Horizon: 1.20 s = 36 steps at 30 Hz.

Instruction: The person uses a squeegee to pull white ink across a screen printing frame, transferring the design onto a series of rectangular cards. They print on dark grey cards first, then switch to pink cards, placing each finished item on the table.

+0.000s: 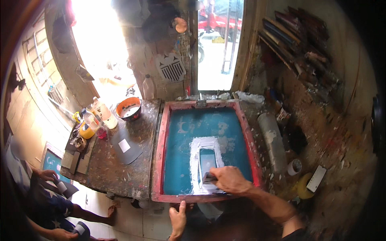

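Observation:
A screen-printing frame (158,160) with red wooden sides and teal mesh lies on the bench before me. White ink (194,164) forms a thick rectangular border on the mesh around a paler window. My right hand (231,179) grips a small squeegee (208,179) at the lower part of this border, its blade partly hidden by fingers and ink. Just below the frame's near edge is my left hand (177,219), thumb up and apart from the fingers, with nothing seen in it. Under that edge, a grey curved piece (210,209) shows partly.
Left on the bench are a dark cut piece with a white patch (124,146), an orange-rimmed ink tub (128,109) and several bottles (104,114). To the right lie a grey roll (272,140) and a white phone-like slab (316,179). Another person's hand (48,175) holds a similar piece.

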Available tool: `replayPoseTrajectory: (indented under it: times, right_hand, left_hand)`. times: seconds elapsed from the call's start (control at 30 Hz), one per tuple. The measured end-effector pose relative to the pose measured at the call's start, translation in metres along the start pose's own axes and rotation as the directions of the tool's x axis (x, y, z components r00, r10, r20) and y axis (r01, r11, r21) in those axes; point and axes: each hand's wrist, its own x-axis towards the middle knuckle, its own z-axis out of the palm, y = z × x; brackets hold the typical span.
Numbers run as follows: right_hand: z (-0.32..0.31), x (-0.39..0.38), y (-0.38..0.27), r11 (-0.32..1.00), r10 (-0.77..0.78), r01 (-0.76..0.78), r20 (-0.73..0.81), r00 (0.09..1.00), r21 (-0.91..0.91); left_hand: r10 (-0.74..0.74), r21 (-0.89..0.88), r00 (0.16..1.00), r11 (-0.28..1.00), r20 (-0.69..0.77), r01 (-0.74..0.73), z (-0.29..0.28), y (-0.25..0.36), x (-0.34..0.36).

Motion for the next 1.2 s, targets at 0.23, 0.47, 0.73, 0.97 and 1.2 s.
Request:
replayPoseTrajectory:
  times: [0.23,0.47,0.73,0.97,1.2]
  right_hand:
    - [0.046,0.0,0.019,0.953,-0.254,0.202,-0.237,0.938,-0.226]
    - [-0.016,0.146,0.085,0.99,-0.134,0.122,-0.227,0.965,-0.069]
    - [0.031,0.014,0.025,0.933,-0.34,0.337,-0.002,0.94,-0.128]
    - [0.0,0.131,0.064,0.979,-0.113,0.072,-0.217,0.97,-0.189]
    - [0.028,0.016,0.023,0.945,-0.317,0.305,-0.105,0.943,-0.115]
  left_hand:
    - [0.315,0.112,0.948,0.944,-0.038,-0.31,0.003,-0.025,-0.002]
    - [0.04,-0.04,0.998,0.998,0.04,-0.038,-0.006,-0.023,0.003]
    - [-0.055,0.055,0.998,0.997,-0.034,0.057,-0.007,-0.019,-0.004]
    - [-0.065,-0.084,0.996,0.994,0.053,0.069,-0.017,-0.03,0.005]
    - [0.002,-0.061,1.0,0.998,-0.007,-0.002,-0.015,-0.033,0.007]
